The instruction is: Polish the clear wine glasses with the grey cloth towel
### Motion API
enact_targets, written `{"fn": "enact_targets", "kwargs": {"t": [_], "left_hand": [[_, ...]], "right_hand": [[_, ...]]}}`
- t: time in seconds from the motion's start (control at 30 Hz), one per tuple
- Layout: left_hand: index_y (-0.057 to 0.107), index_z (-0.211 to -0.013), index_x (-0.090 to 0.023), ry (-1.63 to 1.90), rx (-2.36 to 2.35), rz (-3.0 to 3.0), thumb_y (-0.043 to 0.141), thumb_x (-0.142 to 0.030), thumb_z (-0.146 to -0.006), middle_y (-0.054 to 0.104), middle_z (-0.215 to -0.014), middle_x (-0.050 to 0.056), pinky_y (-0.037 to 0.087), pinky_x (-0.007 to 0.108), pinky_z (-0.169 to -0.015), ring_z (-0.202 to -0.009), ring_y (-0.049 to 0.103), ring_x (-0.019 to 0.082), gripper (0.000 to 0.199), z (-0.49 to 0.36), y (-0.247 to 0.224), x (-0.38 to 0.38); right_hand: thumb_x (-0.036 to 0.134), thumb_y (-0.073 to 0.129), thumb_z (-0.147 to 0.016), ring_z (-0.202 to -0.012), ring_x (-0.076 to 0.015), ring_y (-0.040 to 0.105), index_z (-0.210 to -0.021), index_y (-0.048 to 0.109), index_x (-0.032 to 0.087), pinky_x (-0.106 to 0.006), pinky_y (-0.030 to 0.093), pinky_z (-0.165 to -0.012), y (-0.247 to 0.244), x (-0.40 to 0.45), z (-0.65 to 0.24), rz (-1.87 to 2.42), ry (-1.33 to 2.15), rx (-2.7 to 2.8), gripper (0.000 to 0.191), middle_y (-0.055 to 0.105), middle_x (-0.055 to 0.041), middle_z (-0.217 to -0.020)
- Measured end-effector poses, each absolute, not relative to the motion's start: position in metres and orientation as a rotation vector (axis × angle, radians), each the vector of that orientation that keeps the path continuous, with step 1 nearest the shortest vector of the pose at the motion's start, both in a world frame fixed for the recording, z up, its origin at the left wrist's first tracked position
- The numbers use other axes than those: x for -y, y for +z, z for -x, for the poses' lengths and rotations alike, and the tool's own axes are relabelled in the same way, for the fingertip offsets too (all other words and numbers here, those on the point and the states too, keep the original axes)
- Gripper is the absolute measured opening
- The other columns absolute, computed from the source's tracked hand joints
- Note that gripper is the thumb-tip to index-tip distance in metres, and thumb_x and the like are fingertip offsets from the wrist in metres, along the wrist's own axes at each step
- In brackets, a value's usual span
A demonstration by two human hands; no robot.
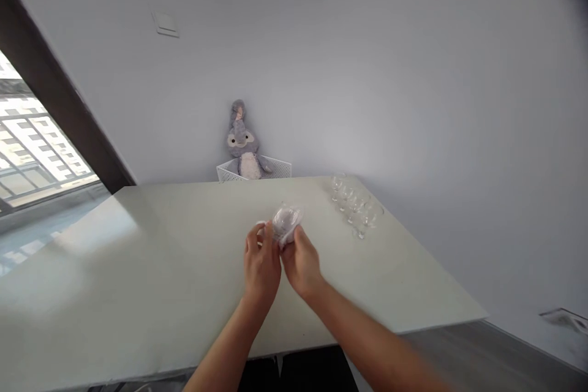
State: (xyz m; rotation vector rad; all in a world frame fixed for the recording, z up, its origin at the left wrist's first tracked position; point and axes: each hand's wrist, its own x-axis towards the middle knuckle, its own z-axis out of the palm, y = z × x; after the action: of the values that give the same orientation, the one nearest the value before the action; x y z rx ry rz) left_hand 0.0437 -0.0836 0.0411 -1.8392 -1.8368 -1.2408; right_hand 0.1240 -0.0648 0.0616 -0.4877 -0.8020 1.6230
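My right hand (301, 263) is closed around a clear drinking glass (287, 219), held just above the table with its bowl pointing away from me. Close against it on the left, my left hand (261, 260) has its fingers curled over a bit of thin white cloth (261, 223), which looks like cloth or tissue. Part of the white material shows under the glass too. My fingers hide the lower end of the glass. Off to the right, several clear stemmed glasses (353, 199) stand in rows near the table's far right corner.
A pale table (138, 294) spans the view, its back edge at a grey wall. Behind that edge, a grey plush toy (243, 144) sits in a white perforated basket (282, 169). A window (37, 141) lies on the left. The table's right edge slopes toward the wall.
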Motion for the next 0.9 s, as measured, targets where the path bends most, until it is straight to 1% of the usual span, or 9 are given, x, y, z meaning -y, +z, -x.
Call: {"fn": "enact_targets", "kwargs": {"t": [0.1, 0.2, 0.27, 0.4, 0.47, 0.57, 0.7, 0.8, 0.9], "left_hand": [[0.045, -0.124, -0.023, -1.277, 1.954, 1.779, 0.043, -0.023, -0.084, 0.033, -0.136, 0.012, 0.035, 0.047, -0.089, -0.114, 0.040, 0.029, 0.040, -0.054, 0.050, 0.090], [0.050, -0.118, -0.031, -1.427, 2.071, 1.944, 0.045, -0.021, -0.082, 0.033, -0.138, 0.005, 0.027, 0.051, -0.097, -0.126, 0.028, 0.029, 0.038, -0.045, 0.059, 0.099], [0.050, -0.118, -0.030, -1.716, 2.192, 2.042, 0.052, -0.027, -0.078, 0.040, -0.134, 0.006, 0.031, 0.048, -0.096, -0.124, 0.034, 0.028, 0.040, -0.034, 0.062, 0.101], [0.043, -0.121, -0.019, -2.510, 2.341, 1.933, 0.066, -0.038, -0.066, 0.059, -0.110, 0.013, 0.042, 0.041, -0.088, -0.108, 0.052, 0.027, 0.063, -0.023, 0.060, 0.098], [0.044, -0.117, -0.017, -2.782, 2.378, 1.735, 0.067, -0.038, -0.065, 0.062, -0.106, 0.013, 0.043, 0.037, -0.086, -0.104, 0.054, 0.025, 0.061, -0.023, 0.054, 0.095], [0.044, -0.111, -0.018, -3.000, 2.352, 1.455, 0.066, -0.037, -0.067, 0.058, -0.111, 0.014, 0.046, 0.035, -0.083, -0.099, 0.058, 0.022, 0.052, -0.017, 0.049, 0.092], [0.041, -0.111, -0.022, -2.843, 2.027, 1.322, 0.069, -0.029, -0.065, 0.055, -0.115, 0.013, 0.047, 0.035, -0.082, -0.098, 0.059, 0.020, 0.054, 0.011, 0.063, 0.086], [0.037, -0.114, -0.023, -2.667, 1.789, 1.277, 0.068, -0.024, -0.065, 0.051, -0.121, 0.012, 0.046, 0.037, -0.085, -0.104, 0.056, 0.021, 0.059, 0.030, 0.083, 0.081], [0.036, -0.117, -0.024, -2.469, 1.832, 1.420, 0.067, -0.026, -0.066, 0.051, -0.121, 0.010, 0.042, 0.042, -0.090, -0.106, 0.054, 0.021, 0.060, 0.029, 0.092, 0.080]], "right_hand": [[0.042, 0.042, -0.084, -0.084, -0.0176, 0.058, -0.111, 0.047, 0.023, -0.032, 0.046, -0.072, 0.059, 0.073, -0.116, 0.553, 1.520, 0.973, 0.034, 0.062, -0.0039, -0.096], [0.032, 0.047, -0.082, -0.087, -0.0187, 0.057, -0.110, 0.047, 0.020, -0.033, 0.046, -0.074, 0.050, 0.065, -0.125, 0.771, 1.232, 1.250, 0.031, 0.060, -0.0050, -0.099], [0.028, 0.047, -0.081, -0.089, -0.0196, 0.056, -0.111, 0.046, 0.020, -0.033, 0.045, -0.076, 0.042, 0.059, -0.133, 0.892, 0.960, 1.524, 0.031, 0.060, -0.0060, -0.101], [0.023, 0.041, -0.085, -0.088, -0.0216, 0.056, -0.122, 0.039, 0.016, -0.034, 0.044, -0.074, 0.026, 0.055, -0.142, 0.904, 0.424, 2.043, 0.038, 0.061, -0.0102, -0.101], [0.018, 0.037, -0.086, -0.089, -0.0230, 0.056, -0.126, 0.035, 0.013, -0.036, 0.043, -0.074, 0.019, 0.055, -0.147, 0.875, 0.156, 2.198, 0.041, 0.060, -0.0130, -0.103], [0.014, 0.034, -0.086, -0.096, -0.0243, 0.053, -0.128, 0.035, 0.013, -0.040, 0.040, -0.079, 0.010, 0.055, -0.157, 0.714, -0.108, 2.423, 0.041, 0.059, -0.0135, -0.108], [0.019, 0.041, -0.086, -0.105, -0.0235, 0.048, -0.128, 0.036, 0.020, -0.042, 0.035, -0.086, 0.006, 0.062, -0.168, 0.521, -0.144, 2.636, 0.043, 0.051, -0.0093, -0.123], [0.042, 0.053, -0.079, -0.096, -0.0234, 0.053, -0.128, 0.036, 0.026, -0.038, 0.039, -0.079, 0.018, 0.073, -0.170, 0.513, -0.004, 2.675, 0.054, 0.043, -0.0083, -0.132], [0.052, 0.049, -0.078, -0.089, -0.0204, 0.056, -0.123, 0.043, 0.027, -0.031, 0.041, -0.071, 0.040, 0.077, -0.170, 0.680, 0.208, 2.496, 0.051, 0.053, -0.0077, -0.119]]}}
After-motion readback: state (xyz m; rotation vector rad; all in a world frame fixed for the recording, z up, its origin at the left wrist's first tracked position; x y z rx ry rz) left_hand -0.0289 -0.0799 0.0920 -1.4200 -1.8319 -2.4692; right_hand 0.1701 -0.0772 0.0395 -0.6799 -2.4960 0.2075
